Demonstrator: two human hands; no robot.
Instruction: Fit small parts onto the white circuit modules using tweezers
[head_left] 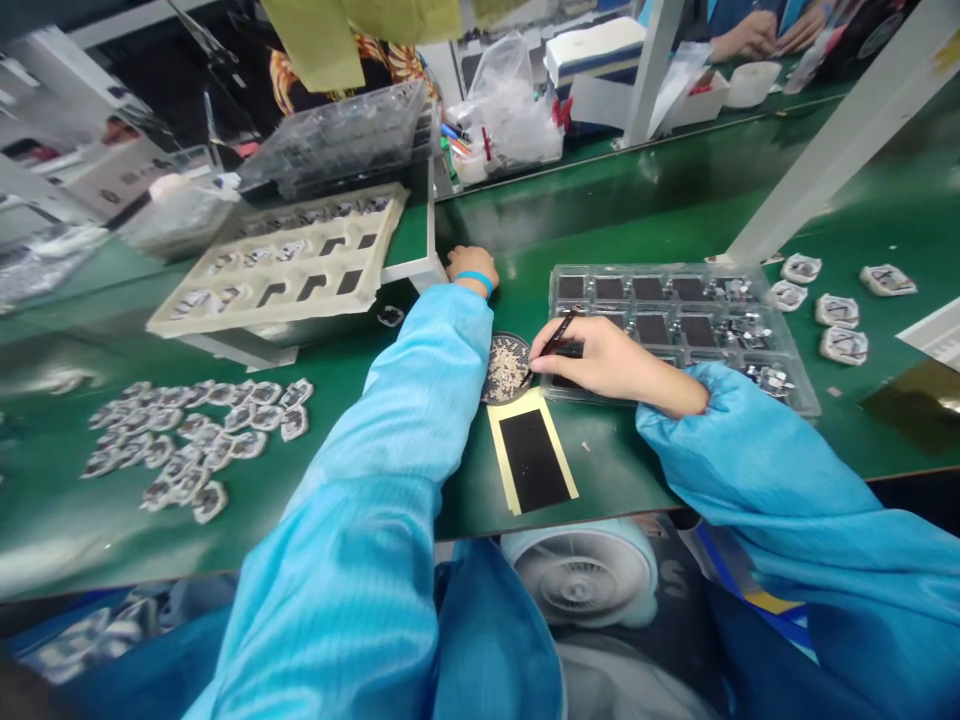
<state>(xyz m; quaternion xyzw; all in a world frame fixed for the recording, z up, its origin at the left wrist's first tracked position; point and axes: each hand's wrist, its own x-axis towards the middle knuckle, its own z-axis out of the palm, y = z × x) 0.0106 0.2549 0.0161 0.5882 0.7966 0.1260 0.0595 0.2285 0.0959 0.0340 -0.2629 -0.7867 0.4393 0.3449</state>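
My right hand [600, 358] pinches dark tweezers [559, 332], their tips pointing down at the right edge of a round dish [507, 366] full of small beige pieces. Part of that dish is hidden by my left sleeve. Stretched forward, my left hand [473, 263] rests by the corner of a raised shelf, fingers curled; what they hold, if anything, is hidden. Under my right hand lies a clear compartment tray [806, 385] with dark rectangular pieces and small metallic parts. A black sheet on yellow paper [536, 460] lies just in front of the dish.
Many small wrapped parts [191, 430] lie in a group at the left; several more [838, 311] sit at the right. A cream tray [360, 283] stands on the raised shelf [409, 270]. A white post [795, 180] slants down behind the clear tray. Another person's hands [750, 38] show at the back.
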